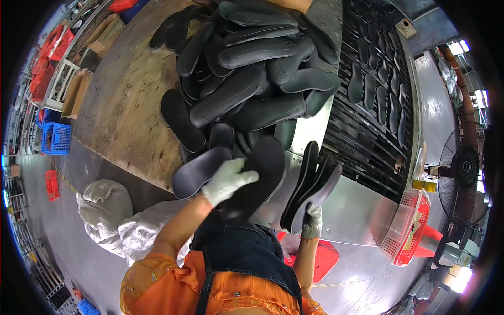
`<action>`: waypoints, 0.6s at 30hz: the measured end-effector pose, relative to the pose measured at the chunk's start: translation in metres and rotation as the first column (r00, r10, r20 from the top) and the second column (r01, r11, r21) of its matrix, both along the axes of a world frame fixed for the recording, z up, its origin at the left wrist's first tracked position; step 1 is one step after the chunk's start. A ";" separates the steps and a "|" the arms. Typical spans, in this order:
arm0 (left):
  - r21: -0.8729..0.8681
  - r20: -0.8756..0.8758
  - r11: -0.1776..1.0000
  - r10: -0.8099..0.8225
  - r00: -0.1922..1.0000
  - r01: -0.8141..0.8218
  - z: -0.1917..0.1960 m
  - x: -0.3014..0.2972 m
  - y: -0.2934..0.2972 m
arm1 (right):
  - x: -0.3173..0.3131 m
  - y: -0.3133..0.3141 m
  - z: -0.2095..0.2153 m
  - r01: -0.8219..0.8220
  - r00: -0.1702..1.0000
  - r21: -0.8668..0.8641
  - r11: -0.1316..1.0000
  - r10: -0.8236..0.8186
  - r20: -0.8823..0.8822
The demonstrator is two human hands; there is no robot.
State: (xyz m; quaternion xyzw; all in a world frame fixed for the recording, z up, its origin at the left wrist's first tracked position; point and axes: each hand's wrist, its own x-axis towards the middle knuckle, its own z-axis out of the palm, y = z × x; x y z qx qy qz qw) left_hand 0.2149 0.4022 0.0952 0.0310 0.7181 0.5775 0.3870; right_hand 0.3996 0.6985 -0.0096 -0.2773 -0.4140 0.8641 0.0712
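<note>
Your left hand point(228, 181), in a white knit glove, is closed over a dark insole point(257, 181), fingers wrapped across its upper face and pointing right. That insole runs on a slant from the edge of the wooden table point(121, 105) down toward your chest. Just beside it on the left, a second insole point(199, 170) with a raised rim lies cupped side up, its near end touching your glove.

Your right hand point(312, 220), gloved the same way, is clamped around the lower ends of a bunch of insoles point(312, 184). They stand nearly upright, fanned a little at the top, leaning right, over the shiny metal ledge point(357, 210). How many are in the bunch, you can't tell from here, several at least.

Ahead of your hands sits a big loose heap of black insoles point(252, 68) piled every which way on the wooden table, spilling right down to the near edge where your left hand is working.

To the right of the heap, a dark slatted rack point(362, 147) carries more insoles point(375, 79) laid out singly in rows, well apart from the pile.

Further right, a red plastic basket point(415, 226) hangs by the ledge, and a standing fan point(464, 168) is beyond it. On the floor to your left lie stuffed white sacks point(105, 202), with a blue crate point(55, 137) farther off. A red crate point(315, 257) sits low by your right forearm.
</note>
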 end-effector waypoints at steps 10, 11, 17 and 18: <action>-0.355 -0.475 0.929 -0.081 0.876 -0.107 -0.047 -0.008 -0.140 | 0.017 0.016 -0.006 0.112 0.983 -0.096 0.989 -0.096 0.154; -0.304 -0.530 0.944 -0.053 0.846 -0.132 -0.048 -0.007 -0.134 | 0.017 0.023 -0.010 0.109 0.982 -0.106 0.988 -0.091 0.165; -0.348 -0.439 0.935 -0.102 0.893 -0.065 -0.037 0.009 -0.117 | -0.015 0.059 0.001 0.153 0.986 -0.183 0.971 -0.138 0.095; -0.360 -0.423 0.932 -0.117 0.898 -0.048 -0.030 0.011 -0.111 | -0.018 0.072 0.003 0.158 0.985 -0.163 0.974 -0.145 0.090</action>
